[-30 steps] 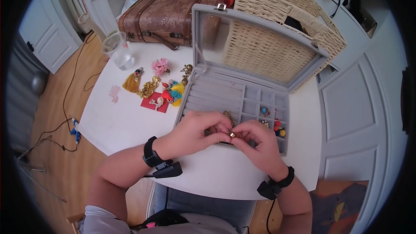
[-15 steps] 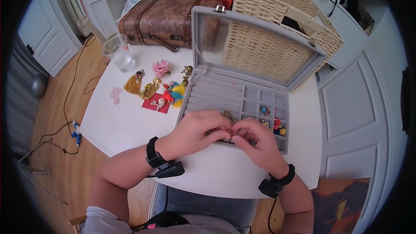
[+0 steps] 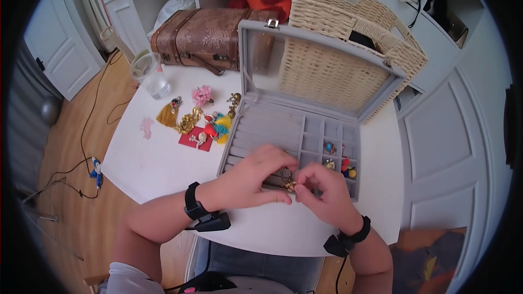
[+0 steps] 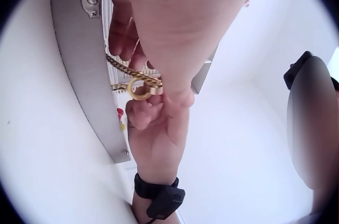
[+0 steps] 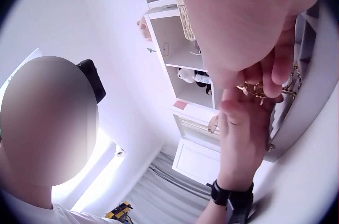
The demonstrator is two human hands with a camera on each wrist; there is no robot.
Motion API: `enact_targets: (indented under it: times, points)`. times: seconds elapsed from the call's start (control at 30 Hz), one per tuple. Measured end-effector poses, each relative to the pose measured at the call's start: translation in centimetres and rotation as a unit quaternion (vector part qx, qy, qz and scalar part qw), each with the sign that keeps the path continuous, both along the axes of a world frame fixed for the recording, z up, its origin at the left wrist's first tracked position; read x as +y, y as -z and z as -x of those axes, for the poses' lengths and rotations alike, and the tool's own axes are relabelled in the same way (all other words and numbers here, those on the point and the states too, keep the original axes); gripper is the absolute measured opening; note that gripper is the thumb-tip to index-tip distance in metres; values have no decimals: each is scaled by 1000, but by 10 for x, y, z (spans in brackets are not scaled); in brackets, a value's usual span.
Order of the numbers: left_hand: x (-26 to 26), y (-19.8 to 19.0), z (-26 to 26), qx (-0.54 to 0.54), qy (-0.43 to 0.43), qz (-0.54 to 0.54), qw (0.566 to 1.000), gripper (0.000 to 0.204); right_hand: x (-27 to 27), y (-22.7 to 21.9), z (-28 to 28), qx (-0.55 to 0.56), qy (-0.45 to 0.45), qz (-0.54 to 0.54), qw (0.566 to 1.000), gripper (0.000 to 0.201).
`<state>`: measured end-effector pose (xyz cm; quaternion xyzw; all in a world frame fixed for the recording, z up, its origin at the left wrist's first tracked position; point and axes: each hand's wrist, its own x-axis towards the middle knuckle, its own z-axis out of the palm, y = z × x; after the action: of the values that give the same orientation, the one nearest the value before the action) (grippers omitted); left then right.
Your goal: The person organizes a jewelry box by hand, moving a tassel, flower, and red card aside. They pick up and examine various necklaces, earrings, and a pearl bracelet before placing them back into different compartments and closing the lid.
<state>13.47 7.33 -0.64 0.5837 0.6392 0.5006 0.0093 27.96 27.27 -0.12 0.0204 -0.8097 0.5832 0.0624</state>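
My right hand (image 3: 327,193) pinches a gold chain (image 4: 123,66) at its ring-shaped end (image 4: 135,89), low over the front of a grey jewelry box (image 3: 267,122). My left hand (image 3: 245,179) is beside it, with the thumb straight and apart from the fingers. Those fingers reach over the box's front edge, behind the chain in the left wrist view. The box lies with its windowed lid raised. Its compartments at right hold a blue bead piece (image 3: 329,147), a small gold piece (image 3: 329,164) and colored pompoms (image 3: 348,167).
Left of the box lie a tasselled ornament (image 3: 169,113), another gold chain (image 3: 189,121), a pink flower (image 3: 202,95), a red card (image 3: 188,142) and colored tassels (image 3: 222,125). Behind stand a clear cup (image 3: 158,84), a brown chest (image 3: 201,38) and a wicker basket (image 3: 327,16).
My left thumb has come away from the chain and straightened; both hands met at it earlier. The right hand keeps its pinch. The head view has tilted up a little.
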Motion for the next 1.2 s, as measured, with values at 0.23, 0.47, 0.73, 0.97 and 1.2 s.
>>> enact_targets:
  times: [0.23,0.47,0.73,0.97,1.2]
  points:
    - [-7,10,5,-13,83,57,995,20,3,-6,-10,93,-102,208,968,14]
    - [-14,-4,14,-78,-60,92,991,15,26,6,3,3,87,253,964,5]
    - [-16,2,29,-4,-115,59,992,12,26,-11,1,27,143,241,960,4]
    - [-16,0,27,-13,-148,42,988,12,28,-3,3,58,126,209,968,14]
    - [-17,-1,28,-57,-155,40,985,13,27,2,3,70,132,130,980,21]
